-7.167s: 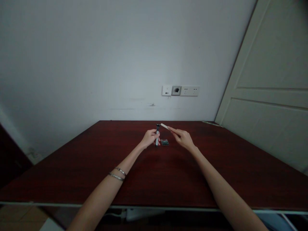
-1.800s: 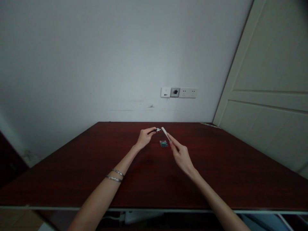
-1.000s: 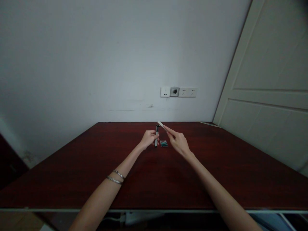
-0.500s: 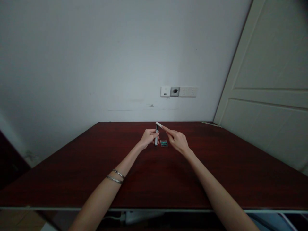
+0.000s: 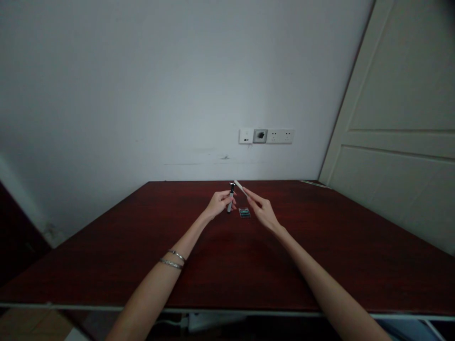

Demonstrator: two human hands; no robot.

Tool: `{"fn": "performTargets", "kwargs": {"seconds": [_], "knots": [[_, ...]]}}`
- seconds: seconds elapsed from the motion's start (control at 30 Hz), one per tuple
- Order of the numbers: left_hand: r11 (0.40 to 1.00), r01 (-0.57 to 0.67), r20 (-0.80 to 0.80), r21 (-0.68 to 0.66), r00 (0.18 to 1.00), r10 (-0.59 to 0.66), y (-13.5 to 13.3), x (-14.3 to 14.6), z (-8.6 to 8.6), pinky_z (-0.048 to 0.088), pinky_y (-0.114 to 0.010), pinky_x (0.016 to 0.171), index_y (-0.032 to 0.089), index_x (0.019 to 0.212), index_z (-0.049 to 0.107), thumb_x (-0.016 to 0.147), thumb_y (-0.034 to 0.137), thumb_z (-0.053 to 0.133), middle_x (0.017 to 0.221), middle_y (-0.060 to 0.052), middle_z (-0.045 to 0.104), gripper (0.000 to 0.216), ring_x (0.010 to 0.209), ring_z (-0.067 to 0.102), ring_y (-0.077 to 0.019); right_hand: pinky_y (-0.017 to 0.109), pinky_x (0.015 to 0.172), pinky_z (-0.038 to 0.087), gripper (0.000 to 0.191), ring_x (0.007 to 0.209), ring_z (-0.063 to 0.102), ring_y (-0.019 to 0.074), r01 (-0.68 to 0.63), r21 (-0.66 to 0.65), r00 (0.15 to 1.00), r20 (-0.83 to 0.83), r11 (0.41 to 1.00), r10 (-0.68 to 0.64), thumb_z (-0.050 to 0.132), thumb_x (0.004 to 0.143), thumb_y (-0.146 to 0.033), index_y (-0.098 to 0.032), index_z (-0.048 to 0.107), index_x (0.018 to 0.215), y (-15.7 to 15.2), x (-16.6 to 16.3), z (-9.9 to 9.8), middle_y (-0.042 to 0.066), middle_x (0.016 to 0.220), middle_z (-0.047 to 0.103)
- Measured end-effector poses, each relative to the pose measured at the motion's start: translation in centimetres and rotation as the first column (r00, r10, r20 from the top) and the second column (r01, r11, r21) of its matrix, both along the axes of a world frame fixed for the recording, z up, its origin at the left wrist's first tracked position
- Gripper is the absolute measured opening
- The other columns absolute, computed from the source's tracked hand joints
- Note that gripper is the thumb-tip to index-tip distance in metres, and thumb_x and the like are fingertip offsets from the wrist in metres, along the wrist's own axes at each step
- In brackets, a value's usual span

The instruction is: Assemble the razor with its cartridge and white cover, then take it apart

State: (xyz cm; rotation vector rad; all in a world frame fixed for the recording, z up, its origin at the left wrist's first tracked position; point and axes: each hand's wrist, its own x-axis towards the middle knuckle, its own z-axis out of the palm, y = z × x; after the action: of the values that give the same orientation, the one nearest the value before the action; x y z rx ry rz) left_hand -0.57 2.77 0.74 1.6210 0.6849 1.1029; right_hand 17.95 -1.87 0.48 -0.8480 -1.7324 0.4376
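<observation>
My left hand (image 5: 219, 204) is closed round a razor handle (image 5: 231, 200), dark at the top and pale lower down, held nearly upright above the table. My right hand (image 5: 262, 212) pinches a slim white stick-like piece (image 5: 241, 187) whose tip nearly meets the top of the razor handle. A small dark cartridge pack (image 5: 244, 212) lies flat on the dark red table (image 5: 227, 265) just below and between the two hands. Two thin bracelets (image 5: 173, 258) sit on my left wrist.
A white wall stands behind the table with a strip of sockets (image 5: 266, 136). A pale panelled door (image 5: 398, 128) fills the right side. The table's near edge (image 5: 227, 310) runs along the bottom of the view, with a white object underneath it.
The razor handle went from lying sideways in my left hand to nearly upright. My right hand rose and brought the white piece up to the handle's top. The cartridge pack stayed put.
</observation>
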Motion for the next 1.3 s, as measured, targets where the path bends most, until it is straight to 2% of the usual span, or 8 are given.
{"fn": "performTargets", "kwargs": {"seconds": [0.13,0.27,0.47,0.73,0.83,0.93,1.2,1.3], "knots": [[1.0,-0.022,-0.006,0.017,1.0,0.022,0.2,-0.1,-0.2,0.047,-0.022,0.049,0.01,0.093,0.057,0.073,0.033,0.062,0.067,-0.003,0.061,0.031,0.054,0.062,-0.0138,0.035,0.099,0.038,0.039,0.113,0.053,0.0196,0.002,0.02,1.0,0.023,1.0,-0.002,0.043,0.087,-0.035,-0.025,0.054,0.123,-0.5,-0.1,0.3,0.0,0.123,0.057],[0.999,-0.022,-0.022,0.036,0.999,0.023,0.3,-0.2,-0.4,0.047,-0.021,0.048,0.01,0.093,0.057,0.073,0.032,0.062,0.066,-0.003,0.061,0.03,0.054,0.062,-0.0139,0.032,0.079,0.05,0.041,0.081,0.065,0.0179,0.144,0.013,0.988,0.05,0.99,-0.144,0.041,0.087,-0.034,-0.024,0.051,0.126,-1.0,0.1,0.3,0.002,0.112,0.065],[0.993,-0.068,-0.031,0.095,0.997,0.071,0.3,0.0,-0.3,0.045,-0.021,0.046,0.011,0.091,0.057,0.074,0.031,0.06,0.064,-0.003,0.061,0.027,0.051,0.061,-0.0131,0.024,0.055,0.046,0.042,0.056,0.052,0.0114,0.146,-0.029,0.988,0.06,0.989,-0.144,0.041,0.086,-0.033,-0.023,0.053,0.125,-1.7,-1.3,0.9,0.003,0.086,0.068],[0.987,-0.121,0.004,0.104,0.993,0.121,0.5,0.3,-0.6,0.044,-0.021,0.045,0.01,0.091,0.058,0.073,0.029,0.061,0.065,-0.003,0.061,0.027,0.05,0.06,-0.0125,0.015,0.032,0.026,0.054,0.038,0.027,0.0049,-0.087,-0.36,0.964,-0.267,0.929,-0.013,0.044,0.084,-0.038,-0.025,0.037,0.136,-3.9,-3.5,-0.4,-0.007,0.054,0.038],[0.985,-0.141,0.023,0.099,0.99,0.139,0.6,0.4,-0.5,0.044,-0.021,0.045,0.009,0.092,0.058,0.074,0.03,0.061,0.064,-0.003,0.061,0.027,0.049,0.06,-0.0124,0.014,0.03,0.023,0.058,0.037,0.025,0.0042,-0.171,-0.429,0.931,-0.365,0.887,0.003,0.046,0.082,-0.041,-0.026,0.034,0.137,-4.8,-3.7,-0.1,-0.008,0.055,0.034],[0.988,-0.111,0.011,0.103,0.994,0.111,0.3,0.6,-0.4,0.044,-0.02,0.044,0.009,0.09,0.058,0.074,0.029,0.061,0.064,-0.003,0.061,0.027,0.049,0.06,-0.0119,0.015,0.031,0.024,0.058,0.037,0.026,0.0043,-0.153,-0.37,0.919,-0.394,0.916,-0.006,0.047,0.081,-0.04,-0.026,0.035,0.137,-4.2,-3.9,0.7,-0.008,0.055,0.035],[0.976,-0.192,0.052,0.098,0.981,0.188,0.9,0.5,-0.7,0.045,-0.019,0.044,0.009,0.09,0.058,0.074,0.026,0.06,0.065,-0.003,0.061,0.024,0.049,0.059,-0.0111,0.016,0.034,0.026,0.053,0.04,0.03,0.0057,-0.094,-0.384,0.955,-0.296,0.919,-0.026,0.042,0.085,-0.038,-0.026,0.035,0.137,-4.6,-4.5,-1.0,-0.006,0.058,0.036],[0.975,-0.198,0.029,0.103,0.98,0.196,0.9,0.6,-0.8,0.045,-0.018,0.043,0.009,0.092,0.059,0.073,0.023,0.059,0.065,-0.002,0.061,0.023,0.049,0.059,-0.0105,0.017,0.038,0.029,0.051,0.043,0.031,0.0064,-0.016,-0.282,0.975,-0.216,0.959,-0.047,0.04,0.086,-0.035,-0.025,0.037,0.136,-4.6,-4.7,-0.5,-0.004,0.06,0.041]]}}
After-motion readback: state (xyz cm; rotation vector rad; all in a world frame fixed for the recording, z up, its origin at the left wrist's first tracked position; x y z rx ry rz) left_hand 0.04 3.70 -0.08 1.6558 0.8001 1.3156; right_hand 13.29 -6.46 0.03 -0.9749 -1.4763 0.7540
